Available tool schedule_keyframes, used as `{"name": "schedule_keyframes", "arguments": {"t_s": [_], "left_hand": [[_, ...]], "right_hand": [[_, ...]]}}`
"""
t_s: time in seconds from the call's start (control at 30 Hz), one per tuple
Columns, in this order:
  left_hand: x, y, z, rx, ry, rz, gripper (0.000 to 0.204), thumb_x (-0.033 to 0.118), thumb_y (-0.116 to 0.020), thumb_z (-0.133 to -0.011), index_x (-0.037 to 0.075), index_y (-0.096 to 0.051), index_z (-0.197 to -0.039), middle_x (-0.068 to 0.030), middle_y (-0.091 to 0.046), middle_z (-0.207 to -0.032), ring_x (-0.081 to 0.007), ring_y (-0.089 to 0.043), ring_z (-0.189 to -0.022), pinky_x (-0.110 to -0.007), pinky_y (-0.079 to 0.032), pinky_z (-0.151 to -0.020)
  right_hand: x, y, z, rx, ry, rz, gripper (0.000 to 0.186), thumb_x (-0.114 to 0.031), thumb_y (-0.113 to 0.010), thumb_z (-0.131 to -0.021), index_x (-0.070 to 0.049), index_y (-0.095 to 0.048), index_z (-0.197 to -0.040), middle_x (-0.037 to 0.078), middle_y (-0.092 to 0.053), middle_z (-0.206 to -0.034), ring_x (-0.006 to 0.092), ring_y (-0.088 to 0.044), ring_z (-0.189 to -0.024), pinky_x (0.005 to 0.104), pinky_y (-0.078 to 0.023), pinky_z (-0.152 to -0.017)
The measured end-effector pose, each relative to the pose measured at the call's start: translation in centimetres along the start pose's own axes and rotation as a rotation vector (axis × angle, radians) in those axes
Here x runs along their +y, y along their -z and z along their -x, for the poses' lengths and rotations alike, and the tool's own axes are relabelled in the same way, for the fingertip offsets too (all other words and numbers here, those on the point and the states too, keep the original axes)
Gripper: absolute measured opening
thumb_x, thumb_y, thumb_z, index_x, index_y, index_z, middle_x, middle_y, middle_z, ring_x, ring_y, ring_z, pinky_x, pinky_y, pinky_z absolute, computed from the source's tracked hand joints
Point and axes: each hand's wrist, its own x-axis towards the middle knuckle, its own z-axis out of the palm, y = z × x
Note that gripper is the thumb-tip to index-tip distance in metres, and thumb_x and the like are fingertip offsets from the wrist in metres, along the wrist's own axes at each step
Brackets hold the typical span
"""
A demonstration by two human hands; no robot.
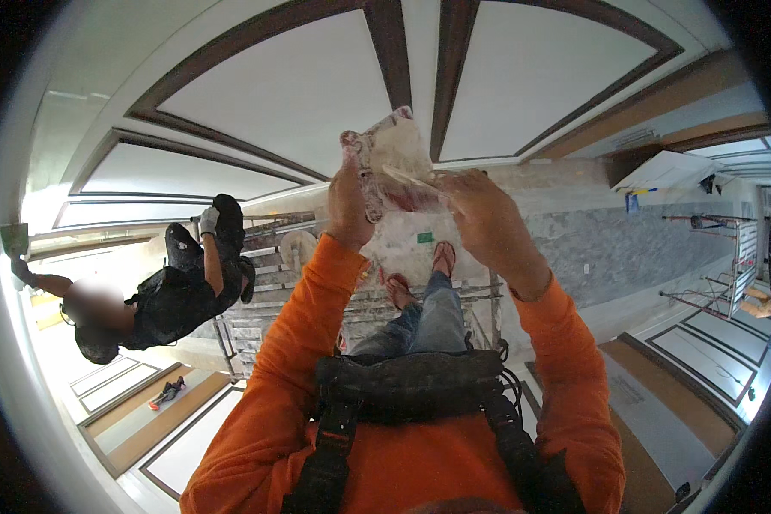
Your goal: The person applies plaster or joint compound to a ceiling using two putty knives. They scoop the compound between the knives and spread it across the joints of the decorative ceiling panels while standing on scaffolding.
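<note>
My left hand (349, 204) grips a pale, red-smeared board (390, 146) from its left side, holding it up in front of my chest. Cream-coloured paste (400, 156) lies on the board. My right hand (488, 224) is closed at the board's right edge on what looks like a flat putty knife, whose pale, blurred blade (420, 180) reaches across the paste. The knife's handle is mostly hidden by my fingers.
I stand in sandals on a dusty scaffold platform (407, 236). A co-worker (176, 304) in black, wearing gloves, crouches at my left, holding a flat tool (14, 240). A metal scaffold (732, 265) stands far right. Dark-trimmed white panels (274, 77) rise ahead.
</note>
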Motion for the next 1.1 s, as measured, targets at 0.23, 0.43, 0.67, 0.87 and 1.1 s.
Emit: {"name": "schedule_keyframes", "arguments": {"t_s": [0.23,0.43,0.67,0.87,1.1], "left_hand": [[-1.1,2.9,0.1,0.006,-0.038,0.074,0.054,0.043,-0.032,-0.104,-0.001,-0.046,-0.133,-0.0147,-0.059,-0.125,-0.028,-0.064,-0.108,-0.039,-0.057,-0.088],[0.4,9.1,1.3,0.052,-0.005,0.184,0.053,0.042,-0.034,-0.104,0.002,-0.042,-0.137,-0.0155,-0.055,-0.131,-0.0309,-0.06,-0.115,-0.044,-0.052,-0.097],[8.5,20.7,7.4,0.141,-0.298,0.33,0.047,0.037,-0.043,-0.102,0.004,-0.049,-0.134,-0.0126,-0.06,-0.127,-0.0281,-0.062,-0.112,-0.041,-0.052,-0.094],[12.1,26.3,17.1,0.39,-0.63,0.31,0.044,0.036,-0.042,-0.103,0.006,-0.048,-0.135,-0.0127,-0.056,-0.132,-0.0285,-0.055,-0.12,-0.042,-0.047,-0.101],[8.1,27.8,23.8,0.731,-0.632,-0.008,0.057,0.046,-0.044,-0.1,0.004,-0.044,-0.139,-0.0158,-0.054,-0.132,-0.0278,-0.056,-0.116,-0.045,-0.048,-0.097]], "right_hand": [[-0.6,-3.0,0.0,-0.221,0.096,0.091,0.035,0.0,-0.058,-0.081,0.0,-0.063,-0.116,0.019,-0.065,-0.109,0.0362,-0.059,-0.104,0.0418,-0.049,-0.092],[-0.6,-4.7,-1.0,-0.424,-0.198,-0.398,0.035,-0.01,-0.06,-0.091,0.001,-0.06,-0.123,0.019,-0.066,-0.111,0.0232,-0.064,-0.1,0.0367,-0.052,-0.086],[-0.8,-7.5,-1.9,-0.301,-0.67,-1.646,0.047,-0.006,-0.06,-0.09,0.0,-0.049,-0.135,0.015,-0.059,-0.127,0.0214,-0.058,-0.116,0.0331,-0.052,-0.096],[-4.4,-10.4,-3.2,-0.198,-0.653,-1.821,0.048,-0.004,-0.059,-0.09,-0.001,-0.046,-0.137,0.014,-0.057,-0.129,0.024,-0.057,-0.118,0.0375,-0.051,-0.098],[1.0,-13.6,-0.8,-0.217,-1.034,-2.035,0.047,-0.008,-0.064,-0.089,-0.007,-0.048,-0.133,0.006,-0.058,-0.121,0.0194,-0.058,-0.108,0.0331,-0.053,-0.09]]}}
